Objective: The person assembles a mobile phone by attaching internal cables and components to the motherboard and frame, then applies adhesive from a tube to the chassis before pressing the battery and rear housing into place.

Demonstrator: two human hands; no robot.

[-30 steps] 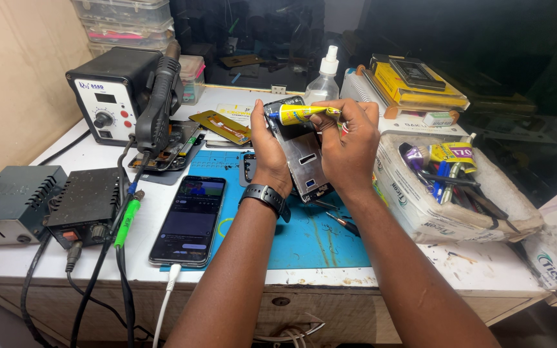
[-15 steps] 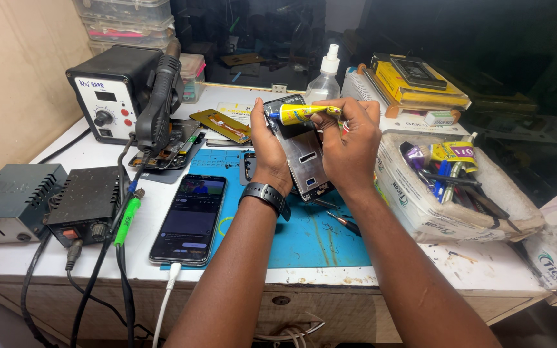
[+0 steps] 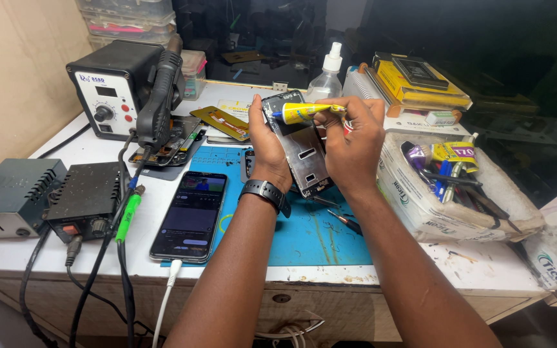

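Note:
My left hand (image 3: 267, 149), with a black watch on its wrist, grips the left edge of an opened phone frame (image 3: 301, 149) and holds it tilted up over the blue work mat (image 3: 320, 235). A small yellow glue tube with a blue tip (image 3: 305, 112) is pinched in my right hand (image 3: 353, 142). The tube lies across the top end of the frame, its tip pointing left and touching the upper left corner.
A lit phone (image 3: 189, 214) on a white cable lies left on the mat. A hot-air station (image 3: 118, 87) and two dark power boxes (image 3: 40, 198) stand at left. A spray bottle (image 3: 327, 76) is behind, a tool tray (image 3: 449, 187) right, tweezers (image 3: 345, 222) below my right wrist.
Both hands stay almost still with the frame and the glue tube; no clear shift shows at the frame's top end.

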